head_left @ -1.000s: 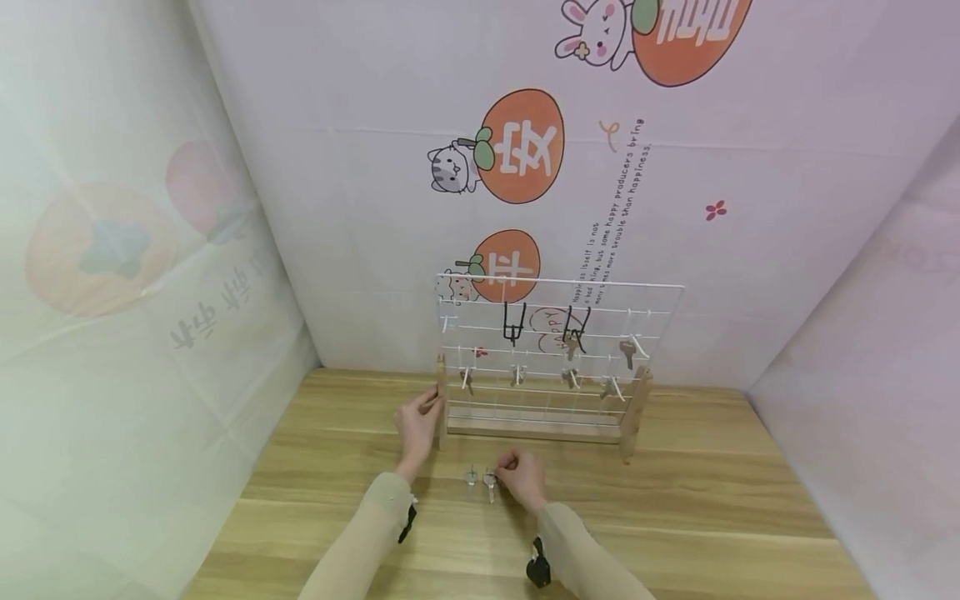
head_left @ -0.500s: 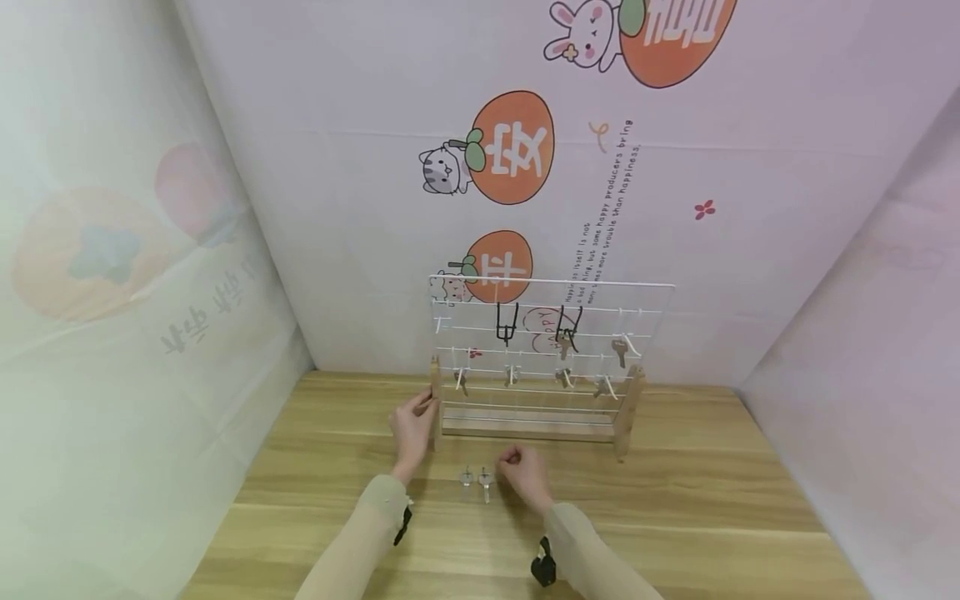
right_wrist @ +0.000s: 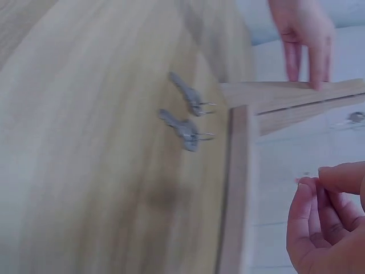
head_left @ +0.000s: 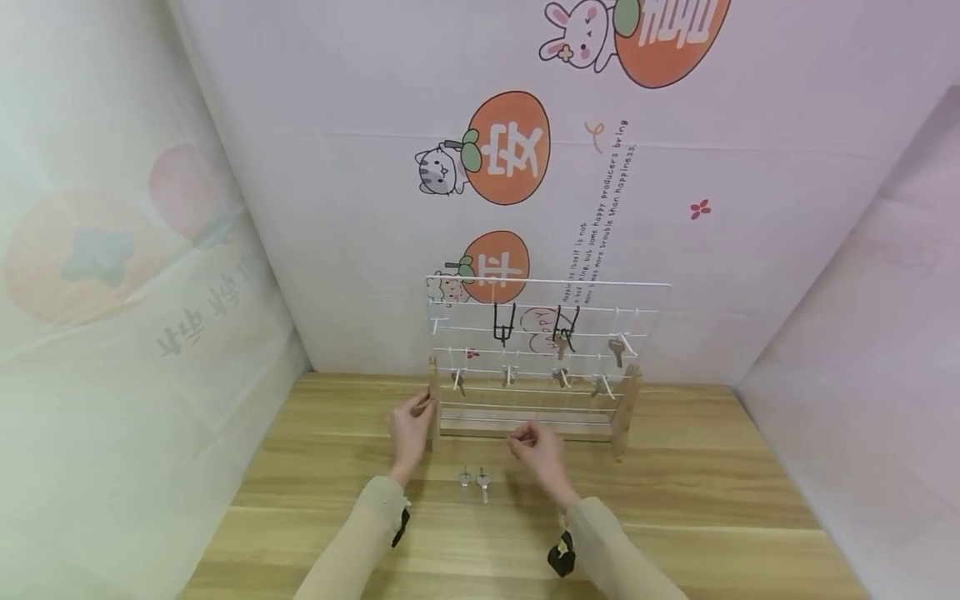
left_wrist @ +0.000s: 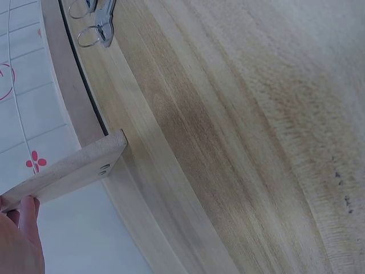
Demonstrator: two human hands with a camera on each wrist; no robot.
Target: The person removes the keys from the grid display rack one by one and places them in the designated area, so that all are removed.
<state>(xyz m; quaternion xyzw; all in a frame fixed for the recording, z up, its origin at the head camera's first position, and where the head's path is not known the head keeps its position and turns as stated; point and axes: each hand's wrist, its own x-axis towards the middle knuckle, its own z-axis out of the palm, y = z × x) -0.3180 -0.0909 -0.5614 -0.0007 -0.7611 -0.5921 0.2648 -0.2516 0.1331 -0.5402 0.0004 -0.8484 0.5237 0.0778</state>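
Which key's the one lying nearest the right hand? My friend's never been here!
Find the white wire rack on the wooden table. In front of it lie a left silver key and a right silver key. It's the right one, nearer the right hand.

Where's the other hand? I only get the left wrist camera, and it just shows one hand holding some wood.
Observer: The right hand hovers in front of the rack, thumb and fingertips together.
Operator: Are there any keys up on that rack?
Observer: Yes, several keys hang in front of its wire grid.
Operator: Cool! Does it have any hooks that aren't white?
Observer: Yes, in the head view two black hooks sit toward the top.
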